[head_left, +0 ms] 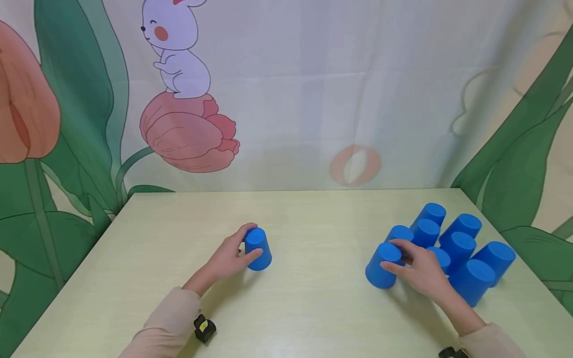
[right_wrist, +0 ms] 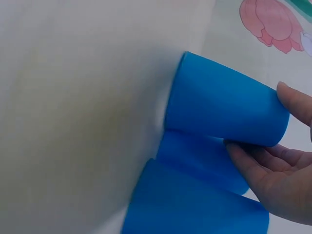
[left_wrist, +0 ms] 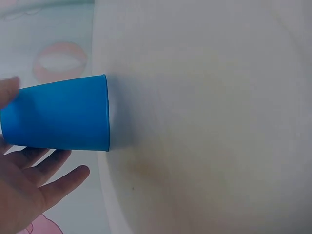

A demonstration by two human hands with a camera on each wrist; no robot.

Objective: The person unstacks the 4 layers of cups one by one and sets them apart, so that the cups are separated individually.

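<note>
On the left half of the table, my left hand (head_left: 232,254) holds a lone blue cup (head_left: 258,251) that stands upside down. Its thumb and fingers lie on opposite sides near the narrow closed end, as the left wrist view shows for the same cup (left_wrist: 58,114). Over on the right, my right hand (head_left: 421,268) grips another upside-down blue cup (head_left: 380,271) at the front left of a cluster. In the right wrist view the thumb and fingers pinch this cup (right_wrist: 224,100) near its closed end, with neighbouring cups close beside it.
Several more inverted blue cups (head_left: 472,281) stand close together at the table's right side. The pale table (head_left: 313,308) meets a printed curtain (head_left: 286,99) along its back edge. Black wrist cameras (head_left: 204,328) sit at both sleeves.
</note>
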